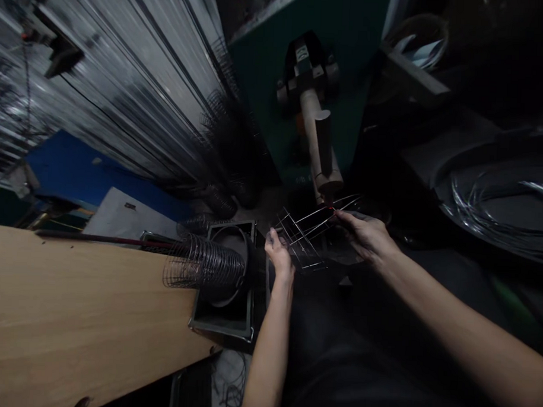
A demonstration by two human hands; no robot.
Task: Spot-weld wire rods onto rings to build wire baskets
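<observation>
1. The left hand [279, 251] holds the wire frame [302, 235] near the machine arm [324, 149].
2. The right hand [369, 233] pinches its right end.
3. A slip could burn that hand (a red glow [331, 208] sits close).

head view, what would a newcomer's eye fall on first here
Probably the small red glow near the centre, just under the machine and by the fingertips of the right hand. Next, the shiny wire frame below it, with the left hand at its near-left edge. Then the pale board filling the lower left, with the wire rings beside it.
</observation>
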